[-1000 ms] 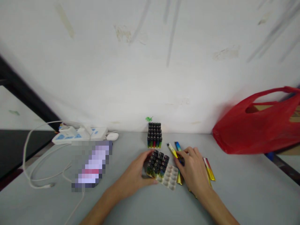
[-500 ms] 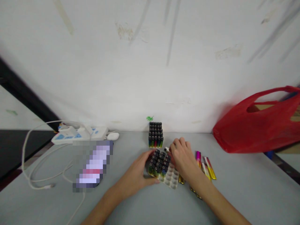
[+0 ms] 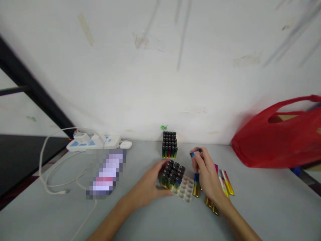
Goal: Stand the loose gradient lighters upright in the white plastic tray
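Grey desk (image 3: 150, 221) against a white wall (image 3: 150, 83). Left hand (image 3: 147, 185) grip clasps the tray (image 3: 187, 191); right hand (image 3: 208, 174) grip pinches 1 lighter (image 3: 194, 154).

Right hand (image 3: 204, 170): moved off the tray (image 3: 184, 190), now slightly further right.
Lighter (image 3: 192, 154): now pinched in its fingertips, raised off the tabletop (image 3: 150, 221).

A grey table (image 3: 150, 221) stands against a scuffed white wall (image 3: 160, 67). At its back edge, near the middle, stands a full block of black-capped lighters (image 3: 170, 145), just below a small green mark (image 3: 164, 127) on the wall. Toward the back left corner lies a white power strip (image 3: 94, 143) with a small white oval case (image 3: 125, 145) beside it. A white cable (image 3: 47, 167) loops over the left edge. At the right edge sits a red plastic bag (image 3: 278, 140) with a cardboard box (image 3: 277, 117) inside.
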A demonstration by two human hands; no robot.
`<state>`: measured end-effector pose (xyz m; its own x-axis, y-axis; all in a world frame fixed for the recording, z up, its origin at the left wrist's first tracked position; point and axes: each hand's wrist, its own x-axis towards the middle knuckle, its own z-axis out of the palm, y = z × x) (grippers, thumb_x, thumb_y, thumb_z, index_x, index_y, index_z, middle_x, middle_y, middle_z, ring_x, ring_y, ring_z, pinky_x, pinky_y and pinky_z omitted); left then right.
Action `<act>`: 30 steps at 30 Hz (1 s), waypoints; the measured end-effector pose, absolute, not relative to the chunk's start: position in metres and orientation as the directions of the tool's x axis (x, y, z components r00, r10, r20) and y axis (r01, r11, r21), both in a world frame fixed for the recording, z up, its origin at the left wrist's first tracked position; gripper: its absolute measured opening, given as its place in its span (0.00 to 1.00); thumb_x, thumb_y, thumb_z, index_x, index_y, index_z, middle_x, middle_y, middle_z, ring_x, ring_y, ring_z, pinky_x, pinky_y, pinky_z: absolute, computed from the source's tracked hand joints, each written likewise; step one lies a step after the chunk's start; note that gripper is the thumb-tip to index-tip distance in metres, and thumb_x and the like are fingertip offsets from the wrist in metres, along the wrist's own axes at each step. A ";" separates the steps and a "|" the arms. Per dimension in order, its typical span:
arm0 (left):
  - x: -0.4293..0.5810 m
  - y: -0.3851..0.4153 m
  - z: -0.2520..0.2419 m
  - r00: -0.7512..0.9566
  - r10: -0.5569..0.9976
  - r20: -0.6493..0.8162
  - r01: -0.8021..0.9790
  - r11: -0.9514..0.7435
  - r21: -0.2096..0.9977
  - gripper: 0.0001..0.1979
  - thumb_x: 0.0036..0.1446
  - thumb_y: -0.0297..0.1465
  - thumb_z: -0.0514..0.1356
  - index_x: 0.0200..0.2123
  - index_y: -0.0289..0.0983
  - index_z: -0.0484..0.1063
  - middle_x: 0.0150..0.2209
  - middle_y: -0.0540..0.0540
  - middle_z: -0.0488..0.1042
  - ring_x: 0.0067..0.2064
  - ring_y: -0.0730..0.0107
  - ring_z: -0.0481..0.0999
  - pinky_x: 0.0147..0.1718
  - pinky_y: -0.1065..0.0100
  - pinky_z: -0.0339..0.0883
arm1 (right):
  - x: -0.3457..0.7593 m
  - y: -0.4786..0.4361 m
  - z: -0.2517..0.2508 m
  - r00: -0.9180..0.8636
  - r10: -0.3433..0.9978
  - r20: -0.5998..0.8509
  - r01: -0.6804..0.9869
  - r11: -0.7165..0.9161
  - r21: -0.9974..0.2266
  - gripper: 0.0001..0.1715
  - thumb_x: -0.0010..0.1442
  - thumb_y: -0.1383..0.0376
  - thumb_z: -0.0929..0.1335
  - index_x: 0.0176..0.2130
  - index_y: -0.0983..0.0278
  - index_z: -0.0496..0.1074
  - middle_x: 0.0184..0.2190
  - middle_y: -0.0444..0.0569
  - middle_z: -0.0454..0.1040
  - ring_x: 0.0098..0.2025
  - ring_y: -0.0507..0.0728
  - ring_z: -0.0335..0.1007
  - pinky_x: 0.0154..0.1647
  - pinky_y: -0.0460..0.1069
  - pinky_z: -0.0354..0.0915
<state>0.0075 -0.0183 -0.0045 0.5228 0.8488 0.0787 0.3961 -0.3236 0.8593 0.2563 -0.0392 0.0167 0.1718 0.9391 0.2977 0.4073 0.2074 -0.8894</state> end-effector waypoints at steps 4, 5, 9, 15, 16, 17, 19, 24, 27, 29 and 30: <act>0.008 -0.019 -0.004 0.505 0.861 0.058 0.407 -0.297 0.864 0.54 0.47 0.40 0.83 0.74 0.43 0.65 0.74 0.36 0.69 0.73 0.35 0.68 0.75 0.41 0.59 | 0.251 -0.046 0.013 0.134 0.986 0.101 -0.156 0.122 -0.980 0.22 0.75 0.45 0.65 0.40 0.59 0.68 0.24 0.36 0.56 0.23 0.52 0.46 0.23 0.48 0.46; 0.008 -0.019 -0.003 0.502 0.863 0.057 0.411 -0.296 0.862 0.54 0.48 0.40 0.83 0.74 0.43 0.65 0.74 0.36 0.69 0.73 0.35 0.68 0.75 0.41 0.58 | 0.251 -0.046 0.012 0.098 0.992 0.078 -0.214 0.097 -0.972 0.26 0.73 0.42 0.65 0.34 0.59 0.66 0.23 0.36 0.53 0.23 0.52 0.43 0.23 0.48 0.44; 0.008 -0.019 -0.003 0.507 0.859 0.071 0.403 -0.309 0.861 0.53 0.49 0.38 0.83 0.74 0.43 0.65 0.73 0.36 0.70 0.73 0.37 0.69 0.75 0.42 0.59 | 0.250 -0.046 0.012 -0.027 0.999 -0.039 -0.358 -0.046 -0.933 0.37 0.70 0.35 0.63 0.23 0.57 0.54 0.19 0.34 0.43 0.22 0.50 0.33 0.23 0.49 0.37; 0.007 -0.018 -0.007 0.495 0.867 0.063 0.429 -0.306 0.850 0.52 0.49 0.39 0.82 0.74 0.43 0.65 0.73 0.36 0.70 0.73 0.38 0.69 0.74 0.43 0.60 | 0.240 -0.049 0.017 -0.090 0.989 -0.114 -0.484 -0.144 -0.863 0.38 0.62 0.34 0.70 0.23 0.57 0.57 0.18 0.32 0.43 0.21 0.49 0.30 0.20 0.48 0.34; 0.007 -0.018 -0.007 0.496 0.867 0.058 0.431 -0.304 0.849 0.52 0.49 0.39 0.82 0.74 0.43 0.65 0.73 0.36 0.70 0.72 0.38 0.70 0.74 0.43 0.60 | 0.238 -0.050 0.018 -0.077 0.991 -0.107 -0.499 -0.131 -0.856 0.37 0.61 0.34 0.71 0.23 0.58 0.58 0.18 0.32 0.43 0.21 0.49 0.31 0.20 0.48 0.35; 0.007 -0.018 -0.006 0.499 0.865 0.054 0.433 -0.303 0.849 0.53 0.49 0.40 0.83 0.74 0.43 0.65 0.72 0.36 0.71 0.72 0.38 0.71 0.74 0.43 0.61 | 0.236 -0.051 0.018 -0.063 0.994 -0.093 -0.510 -0.112 -0.853 0.37 0.62 0.35 0.71 0.23 0.58 0.59 0.18 0.33 0.44 0.21 0.49 0.31 0.20 0.48 0.36; 0.007 -0.019 -0.004 0.511 0.858 0.050 0.431 -0.306 0.849 0.53 0.48 0.39 0.83 0.74 0.42 0.65 0.71 0.36 0.72 0.71 0.37 0.72 0.73 0.43 0.62 | 0.234 -0.052 0.017 -0.051 0.997 -0.062 -0.514 -0.080 -0.854 0.37 0.64 0.36 0.69 0.22 0.59 0.60 0.18 0.34 0.46 0.20 0.49 0.34 0.20 0.48 0.39; 0.008 -0.019 -0.001 0.504 0.862 0.051 0.428 -0.300 0.853 0.53 0.47 0.40 0.83 0.73 0.43 0.66 0.71 0.36 0.73 0.70 0.38 0.72 0.72 0.44 0.64 | 0.236 -0.053 0.015 -0.084 0.993 -0.083 -0.474 -0.113 -0.873 0.39 0.64 0.35 0.69 0.21 0.58 0.57 0.18 0.34 0.45 0.21 0.49 0.33 0.20 0.48 0.37; 0.007 -0.019 -0.003 0.505 0.861 0.055 0.428 -0.305 0.851 0.52 0.48 0.40 0.83 0.73 0.43 0.66 0.71 0.36 0.72 0.71 0.37 0.72 0.73 0.43 0.63 | 0.237 -0.054 0.017 -0.119 0.986 -0.118 -0.474 -0.160 -0.866 0.41 0.63 0.33 0.68 0.21 0.57 0.53 0.17 0.33 0.42 0.21 0.49 0.31 0.20 0.48 0.34; 0.007 -0.019 -0.004 0.501 0.864 0.061 0.430 -0.309 0.849 0.52 0.48 0.40 0.83 0.73 0.44 0.66 0.72 0.36 0.71 0.71 0.36 0.71 0.73 0.42 0.62 | 0.237 -0.055 0.020 -0.145 0.980 -0.137 -0.486 -0.191 -0.853 0.41 0.63 0.33 0.68 0.21 0.57 0.52 0.17 0.33 0.42 0.20 0.49 0.30 0.19 0.48 0.34; 0.007 -0.019 -0.004 0.499 0.865 0.060 0.431 -0.308 0.848 0.52 0.48 0.40 0.83 0.73 0.44 0.66 0.72 0.37 0.71 0.71 0.36 0.71 0.73 0.41 0.62 | 0.237 -0.056 0.021 -0.157 0.977 -0.148 -0.490 -0.207 -0.847 0.41 0.63 0.33 0.69 0.21 0.56 0.51 0.17 0.32 0.42 0.20 0.49 0.30 0.19 0.48 0.34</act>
